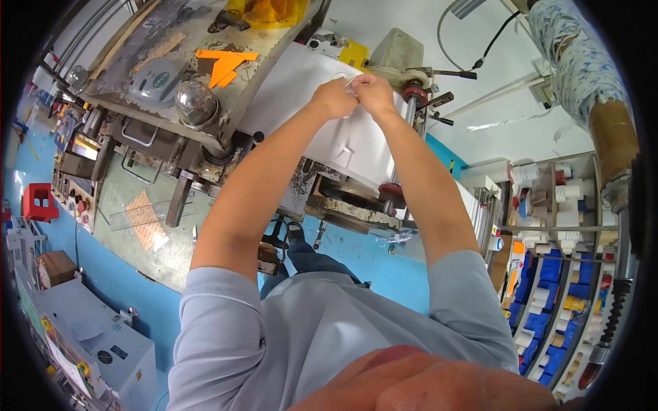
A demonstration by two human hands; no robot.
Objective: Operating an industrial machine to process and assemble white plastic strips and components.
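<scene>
Both my arms reach forward over a white sheet (295, 85) that lies across the machine bed. My left hand (334, 100) and my right hand (374, 93) meet near the sheet's far end, fingers closed and pinched together. Between them shows a bit of thin, clear or whitish material (351, 89), too small to name. A small white piece (348, 150) lies on the sheet nearer to me. To the right of my right hand runs a metal roller bar with a red collar (414, 94).
Left of the sheet, a worn metal machine top (240, 85) carries orange pieces (226, 65) and a round metal knob (197, 103). A grey machine housing (397, 49) with black-handled levers stands beyond my hands. Shelves of rolls and blue bins (548, 281) are at right.
</scene>
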